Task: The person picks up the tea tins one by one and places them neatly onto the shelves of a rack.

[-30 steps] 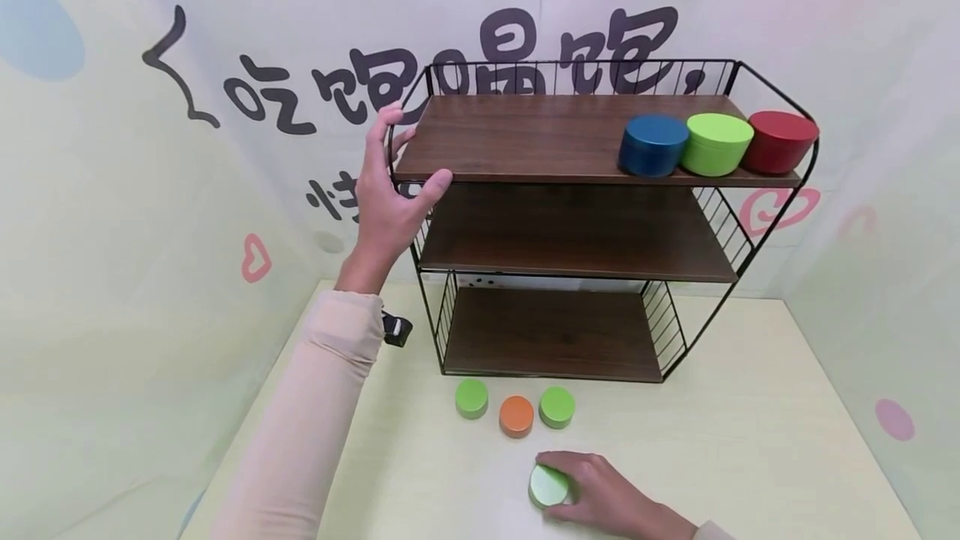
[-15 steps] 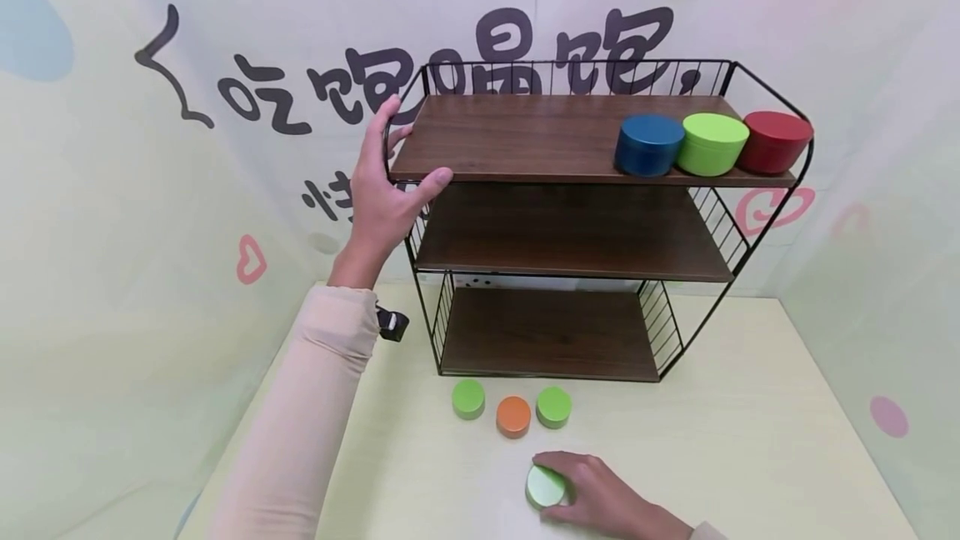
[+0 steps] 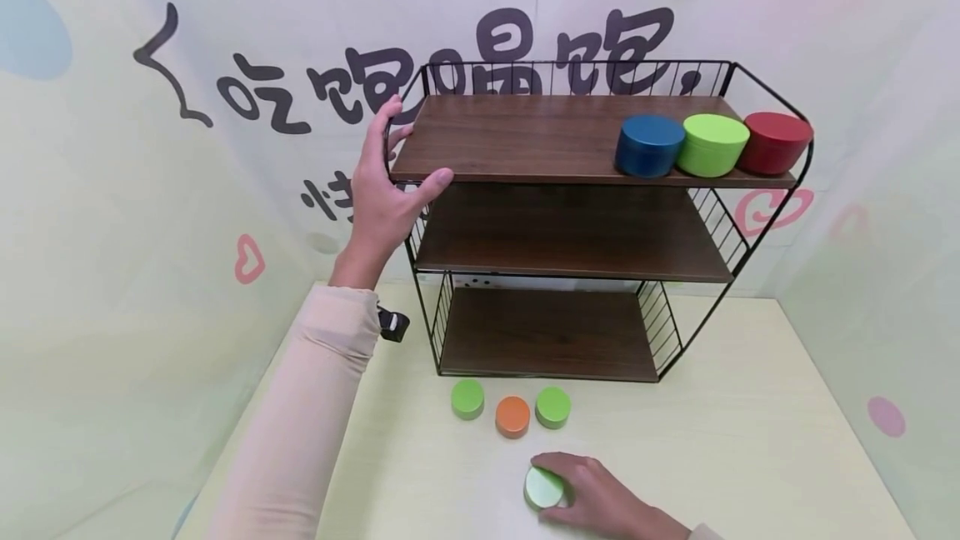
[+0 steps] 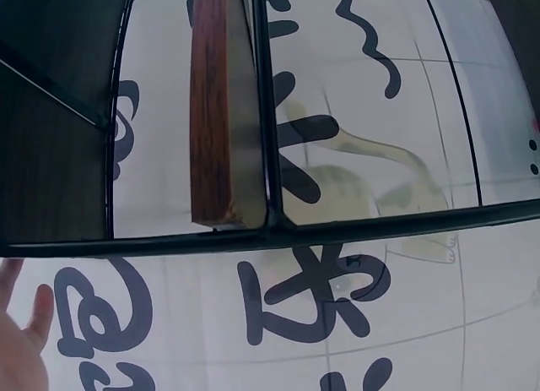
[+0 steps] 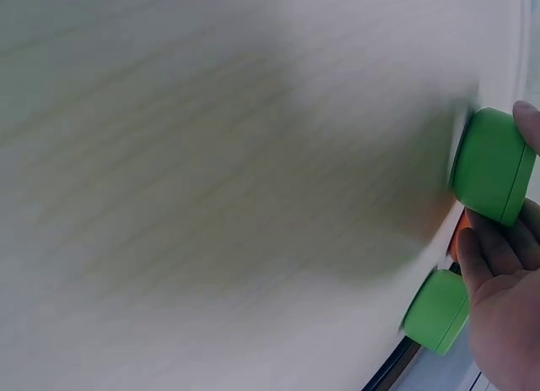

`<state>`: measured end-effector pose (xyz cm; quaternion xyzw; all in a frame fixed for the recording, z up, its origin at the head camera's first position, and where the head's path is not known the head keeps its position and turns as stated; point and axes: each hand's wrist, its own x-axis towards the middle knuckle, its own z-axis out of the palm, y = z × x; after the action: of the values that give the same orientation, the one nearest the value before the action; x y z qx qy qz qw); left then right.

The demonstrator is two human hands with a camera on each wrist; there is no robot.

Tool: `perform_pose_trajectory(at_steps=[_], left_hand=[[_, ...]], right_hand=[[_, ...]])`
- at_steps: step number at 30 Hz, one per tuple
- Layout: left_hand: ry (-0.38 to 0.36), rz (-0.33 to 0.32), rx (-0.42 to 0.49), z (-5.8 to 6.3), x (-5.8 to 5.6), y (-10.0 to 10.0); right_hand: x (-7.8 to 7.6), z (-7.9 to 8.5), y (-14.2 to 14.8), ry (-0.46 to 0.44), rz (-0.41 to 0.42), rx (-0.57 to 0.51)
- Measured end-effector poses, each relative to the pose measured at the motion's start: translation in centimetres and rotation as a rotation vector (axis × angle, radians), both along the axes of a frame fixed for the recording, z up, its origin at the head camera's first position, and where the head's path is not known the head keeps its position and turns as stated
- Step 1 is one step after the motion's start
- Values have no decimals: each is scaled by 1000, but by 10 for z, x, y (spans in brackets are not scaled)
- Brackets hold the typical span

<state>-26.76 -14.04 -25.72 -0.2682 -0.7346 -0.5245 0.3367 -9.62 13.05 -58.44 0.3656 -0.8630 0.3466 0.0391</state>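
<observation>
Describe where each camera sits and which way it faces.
Head: on the head, facing forward and down at a black metal shelf with brown wooden boards; left hand and right hand show.
Left wrist: on that wrist, facing the shelf's frame; left hand lower left.
Right wrist: on that wrist, facing pale tabletop; right hand holds a green cylindrical container.
Head and right wrist share this container.
</observation>
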Motion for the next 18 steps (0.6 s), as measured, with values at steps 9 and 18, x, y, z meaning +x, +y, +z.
perform_pose_trajectory(at_steps=[9,18], left_hand=[[2,12,-5,-2,0,1],[-16,33,-19,-2,1,0]], right_hand=[[0,7,0,32,-7,0],[-10,20,6,85,-8,9]])
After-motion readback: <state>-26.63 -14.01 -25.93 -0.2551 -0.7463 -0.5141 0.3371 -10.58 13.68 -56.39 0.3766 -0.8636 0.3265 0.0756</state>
